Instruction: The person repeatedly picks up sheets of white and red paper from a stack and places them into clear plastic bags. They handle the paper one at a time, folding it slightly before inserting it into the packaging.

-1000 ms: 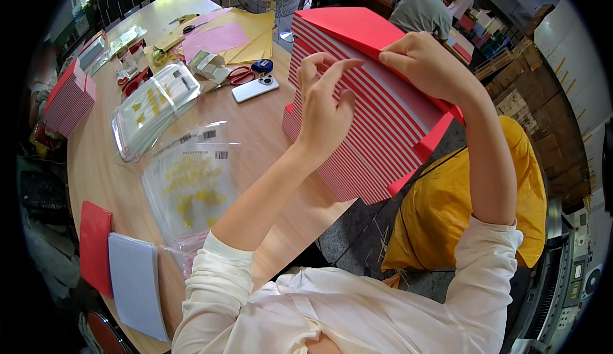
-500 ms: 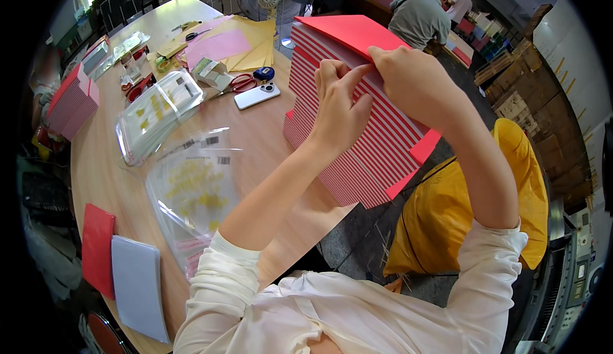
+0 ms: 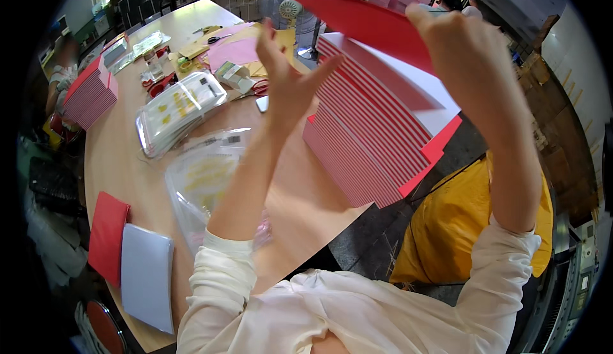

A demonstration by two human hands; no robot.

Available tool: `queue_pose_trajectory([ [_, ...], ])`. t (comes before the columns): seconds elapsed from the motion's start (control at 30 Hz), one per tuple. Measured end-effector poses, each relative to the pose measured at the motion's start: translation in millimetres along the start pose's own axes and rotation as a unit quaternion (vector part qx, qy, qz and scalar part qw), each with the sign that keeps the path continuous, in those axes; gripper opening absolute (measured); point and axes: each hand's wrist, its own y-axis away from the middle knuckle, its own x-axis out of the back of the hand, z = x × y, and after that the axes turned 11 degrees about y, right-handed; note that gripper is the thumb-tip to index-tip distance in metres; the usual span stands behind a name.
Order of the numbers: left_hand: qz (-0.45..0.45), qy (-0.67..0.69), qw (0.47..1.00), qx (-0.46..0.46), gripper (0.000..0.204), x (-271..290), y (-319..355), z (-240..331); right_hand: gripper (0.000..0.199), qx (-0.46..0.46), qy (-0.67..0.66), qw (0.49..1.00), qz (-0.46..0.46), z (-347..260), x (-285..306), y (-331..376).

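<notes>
A tall stack of red-and-white layered card pieces stands at the table's right edge, its striped side facing me. Above it my right hand grips a red card by its right end and holds it tilted up. A white surface shows on top of the stack below; whether the red card is joined to it I cannot tell. My left hand hovers at the stack's left side, thumb and fingers spread, holding nothing. Behind that wrist a white phone is mostly hidden.
Clear plastic sleeves and a bundle of packaged sleeves lie left of my left arm. Red packets and white sheets are at the near left. Red-handled scissors lie farther back. A yellow sack stands at right.
My right hand has raised the red card off the stack, uncovering a white surface. My left hand has moved left and up, away from the stack's side, and its fingers have spread.
</notes>
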Motion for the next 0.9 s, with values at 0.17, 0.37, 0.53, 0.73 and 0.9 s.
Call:
queue_pose_trajectory([
  [0.17,0.002,0.102,0.994,-0.027,0.093,91.6,-13.5,43.3,0.034,0.002,-0.296,0.954,-0.052,-9.0,52.7,-15.4],
  [0.37,-0.039,-0.048,0.975,0.215,0.056,232.9,43.5,78.0,0.031,0.162,-0.571,0.804,-0.044,-94.2,46.0,-43.6],
  [0.53,0.003,-0.067,0.953,0.296,0.038,301.1,147.7,58.5,0.018,0.186,-0.668,0.711,-0.121,-211.9,16.3,-13.0],
  [0.73,0.061,-0.022,0.936,0.346,0.032,328.1,225.7,36.0,0.031,0.187,-0.637,0.723,-0.191,-281.6,4.0,7.9],
  [0.9,0.064,-0.031,0.94,0.333,0.029,343.3,242.5,34.3,0.054,-0.028,-0.803,0.542,-0.249,-274.9,-48.3,52.3],
])
